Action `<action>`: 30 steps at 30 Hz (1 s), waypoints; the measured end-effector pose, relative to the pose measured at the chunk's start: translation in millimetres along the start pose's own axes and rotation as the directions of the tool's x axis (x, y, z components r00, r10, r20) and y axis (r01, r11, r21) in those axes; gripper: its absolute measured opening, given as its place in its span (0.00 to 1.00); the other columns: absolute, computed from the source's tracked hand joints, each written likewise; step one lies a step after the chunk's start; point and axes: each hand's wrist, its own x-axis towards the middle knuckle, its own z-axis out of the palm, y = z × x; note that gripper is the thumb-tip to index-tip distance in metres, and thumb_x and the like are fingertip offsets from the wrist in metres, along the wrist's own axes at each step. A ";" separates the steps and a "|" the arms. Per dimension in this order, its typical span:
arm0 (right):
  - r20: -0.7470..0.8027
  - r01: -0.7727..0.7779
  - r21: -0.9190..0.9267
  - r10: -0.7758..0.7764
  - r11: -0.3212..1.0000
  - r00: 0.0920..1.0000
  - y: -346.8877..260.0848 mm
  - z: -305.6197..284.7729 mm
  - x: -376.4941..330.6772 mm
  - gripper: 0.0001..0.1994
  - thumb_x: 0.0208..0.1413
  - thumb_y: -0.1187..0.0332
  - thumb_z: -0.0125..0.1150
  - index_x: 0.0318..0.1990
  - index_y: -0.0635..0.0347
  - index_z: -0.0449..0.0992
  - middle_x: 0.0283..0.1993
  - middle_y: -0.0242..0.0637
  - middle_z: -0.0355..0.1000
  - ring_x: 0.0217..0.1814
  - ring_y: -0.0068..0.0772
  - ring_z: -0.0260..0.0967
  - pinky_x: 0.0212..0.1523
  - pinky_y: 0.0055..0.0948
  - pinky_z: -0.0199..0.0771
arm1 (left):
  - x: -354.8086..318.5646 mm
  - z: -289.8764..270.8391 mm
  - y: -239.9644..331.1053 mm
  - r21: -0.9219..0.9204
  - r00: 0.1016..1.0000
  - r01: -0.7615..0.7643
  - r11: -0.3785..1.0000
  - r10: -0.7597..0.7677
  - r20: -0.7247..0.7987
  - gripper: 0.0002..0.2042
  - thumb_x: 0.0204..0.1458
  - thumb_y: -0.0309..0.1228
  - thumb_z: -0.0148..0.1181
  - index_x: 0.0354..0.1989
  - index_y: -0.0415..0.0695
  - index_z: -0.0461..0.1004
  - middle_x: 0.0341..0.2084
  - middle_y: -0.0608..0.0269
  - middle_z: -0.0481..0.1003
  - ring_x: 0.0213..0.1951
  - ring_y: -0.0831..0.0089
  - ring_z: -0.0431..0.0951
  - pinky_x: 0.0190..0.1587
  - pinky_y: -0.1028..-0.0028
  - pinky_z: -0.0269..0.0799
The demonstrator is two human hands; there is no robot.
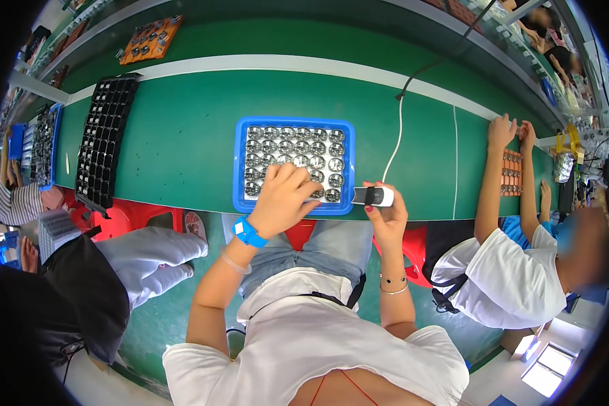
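Note:
A blue-rimmed tray (237, 139) lies on the green bench before me, holding rows of shiny round metal parts (285, 132) in a white insert. Over its lower middle, my left hand (284, 196) has its fingers bent down, thumb and forefinger closed about a round metal part near the front rows. Some of the parts are hidden beneath this hand. Beside the tray's lower right corner, my right hand (390, 218) grips a small black-and-white handheld device (375, 196), its dark end pointing toward the tray. A white cable (395, 145) runs up from the device.
A black compartment tray (105, 139) lies at left, with a blue bin (55, 145) of parts beyond it. An orange board (151, 39) sits on the back shelf. At right a co-worker's hands (502, 132) are over an orange tray (511, 172); another person sits at left.

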 end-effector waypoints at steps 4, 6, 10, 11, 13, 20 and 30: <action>0.173 0.113 -0.220 -0.075 0.969 0.982 -4.0 10.3 8.4 0.21 0.44 0.79 0.64 0.49 0.64 0.70 0.49 0.41 0.73 0.52 0.35 0.67 0.55 0.32 0.63 | -3.4 1.3 -8.1 -0.008 0.998 -0.058 0.998 0.058 -0.032 0.07 0.40 0.33 0.66 0.29 0.54 0.77 0.26 0.72 0.64 0.34 0.71 0.65 0.41 0.69 0.54; 0.227 0.145 -0.327 -0.071 0.934 0.971 -12.0 19.6 14.7 0.22 0.38 0.80 0.64 0.47 0.63 0.73 0.48 0.36 0.75 0.49 0.33 0.65 0.53 0.30 0.63 | -1.6 -4.0 -1.6 -0.042 0.998 -0.042 0.998 0.040 -0.046 0.07 0.40 0.32 0.66 0.29 0.54 0.77 0.26 0.72 0.64 0.34 0.71 0.64 0.41 0.69 0.54; 0.176 0.140 -0.293 -0.091 0.946 0.980 -11.1 29.4 16.0 0.23 0.36 0.79 0.65 0.46 0.58 0.76 0.45 0.34 0.75 0.46 0.38 0.67 0.50 0.31 0.64 | 0.1 -9.7 2.4 -0.093 0.998 -0.039 0.995 0.034 -0.056 0.06 0.40 0.32 0.66 0.29 0.54 0.77 0.26 0.71 0.64 0.34 0.70 0.64 0.41 0.69 0.54; 0.226 0.167 -0.324 -0.095 0.931 0.970 -10.4 26.4 16.4 0.22 0.39 0.79 0.64 0.47 0.60 0.74 0.47 0.37 0.74 0.49 0.36 0.67 0.52 0.31 0.64 | -0.9 -9.2 0.9 -0.092 0.998 -0.037 0.995 0.032 -0.057 0.06 0.40 0.32 0.66 0.29 0.54 0.77 0.26 0.71 0.64 0.34 0.70 0.64 0.41 0.69 0.54; 0.276 0.197 -0.352 -0.100 0.915 0.956 -4.3 26.3 13.4 0.22 0.42 0.79 0.64 0.49 0.63 0.71 0.49 0.40 0.74 0.51 0.34 0.67 0.54 0.31 0.64 | -3.3 -6.4 -4.2 -0.076 0.998 -0.038 0.996 0.035 -0.042 0.06 0.40 0.33 0.66 0.29 0.53 0.77 0.26 0.71 0.64 0.35 0.70 0.64 0.41 0.69 0.54; -0.079 -0.013 0.152 0.025 0.988 0.997 2.0 23.5 20.4 0.21 0.50 0.79 0.62 0.52 0.66 0.66 0.50 0.48 0.71 0.54 0.35 0.68 0.57 0.33 0.63 | -0.3 -10.7 -14.1 -0.056 0.999 -0.025 0.998 0.027 0.027 0.07 0.39 0.33 0.66 0.29 0.51 0.78 0.26 0.70 0.65 0.35 0.69 0.65 0.41 0.68 0.54; 0.164 0.118 -0.333 -0.066 0.935 0.984 -3.7 42.4 39.4 0.22 0.39 0.81 0.62 0.47 0.61 0.75 0.46 0.36 0.74 0.49 0.35 0.67 0.52 0.29 0.65 | 16.1 -8.0 -23.7 -0.049 0.991 -0.075 0.996 0.069 -0.115 0.06 0.40 0.33 0.67 0.29 0.54 0.77 0.26 0.72 0.64 0.34 0.70 0.64 0.39 0.69 0.53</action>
